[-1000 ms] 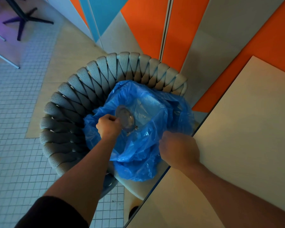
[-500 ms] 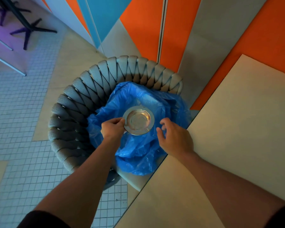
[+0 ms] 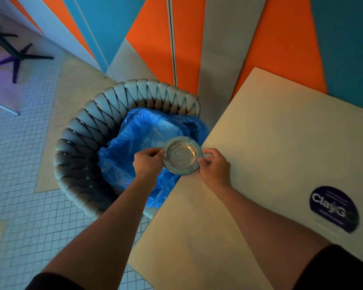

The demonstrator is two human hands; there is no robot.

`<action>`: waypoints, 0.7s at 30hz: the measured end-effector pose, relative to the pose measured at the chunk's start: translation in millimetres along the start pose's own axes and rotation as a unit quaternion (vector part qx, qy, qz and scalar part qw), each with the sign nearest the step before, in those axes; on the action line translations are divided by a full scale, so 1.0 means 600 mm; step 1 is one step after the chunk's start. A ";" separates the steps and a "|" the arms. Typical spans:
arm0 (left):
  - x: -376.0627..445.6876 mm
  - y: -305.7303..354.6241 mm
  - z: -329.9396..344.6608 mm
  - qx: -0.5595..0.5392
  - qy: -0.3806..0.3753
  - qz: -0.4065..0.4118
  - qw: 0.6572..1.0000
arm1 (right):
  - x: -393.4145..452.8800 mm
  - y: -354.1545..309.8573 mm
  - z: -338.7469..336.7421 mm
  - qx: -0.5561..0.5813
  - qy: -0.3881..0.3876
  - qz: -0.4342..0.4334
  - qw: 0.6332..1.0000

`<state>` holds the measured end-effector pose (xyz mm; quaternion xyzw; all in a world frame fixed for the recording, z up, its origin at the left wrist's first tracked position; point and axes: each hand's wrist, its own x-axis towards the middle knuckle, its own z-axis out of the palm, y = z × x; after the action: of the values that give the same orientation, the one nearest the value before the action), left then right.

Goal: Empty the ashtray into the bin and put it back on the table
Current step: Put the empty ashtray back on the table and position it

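Head cam: both hands hold the round metal ashtray [image 3: 182, 155] upright, bowl up, above the blue bin bag [image 3: 134, 147], right by the desk [image 3: 281, 143] edge. Left hand [image 3: 148, 163] and right hand [image 3: 214, 167] fingers pinch opposite rims. Woven bin [image 3: 82, 143] sits underneath.
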<state>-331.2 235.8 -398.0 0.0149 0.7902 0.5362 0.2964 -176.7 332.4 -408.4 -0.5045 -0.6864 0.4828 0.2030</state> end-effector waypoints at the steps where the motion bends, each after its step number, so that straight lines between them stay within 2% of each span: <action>1: -0.013 0.000 0.006 0.011 0.001 0.003 1.000 | -0.009 0.005 -0.012 0.002 0.001 0.008 1.000; 21: -0.334 -0.087 0.162 0.096 -0.138 -0.037 0.985 | -0.272 0.166 -0.295 0.031 0.098 0.147 0.984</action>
<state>-103.4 226.7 -376.4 0.0876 0.7895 0.4393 0.4195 74.8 271.2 -380.8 -0.6379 -0.5665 0.4767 0.2119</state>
